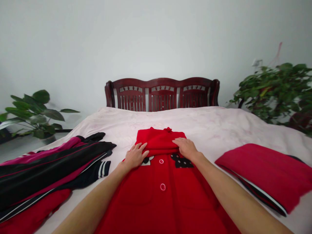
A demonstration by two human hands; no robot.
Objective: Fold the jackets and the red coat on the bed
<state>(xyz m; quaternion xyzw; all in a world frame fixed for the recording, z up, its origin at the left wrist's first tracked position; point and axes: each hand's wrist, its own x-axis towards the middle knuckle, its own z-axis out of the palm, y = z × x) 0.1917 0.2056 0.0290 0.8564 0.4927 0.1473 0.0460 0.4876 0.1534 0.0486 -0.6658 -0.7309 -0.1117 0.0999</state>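
Note:
A red coat with round buttons lies front up, lengthwise before me, its far end folded over toward me. My left hand rests on the left edge of that fold, fingers stretched out and spread. On the fold's right edge lies my right hand, its fingers extended across the cloth. Near my left fingers is a black and white patch. Beneath my right hand shows a black patch with pale dots.
Dark and magenta clothes lie spread at the left of the pale bedsheet. At the right sits a folded red garment with dark layers. Behind stands a wooden headboard. Leafy plants flank the bed.

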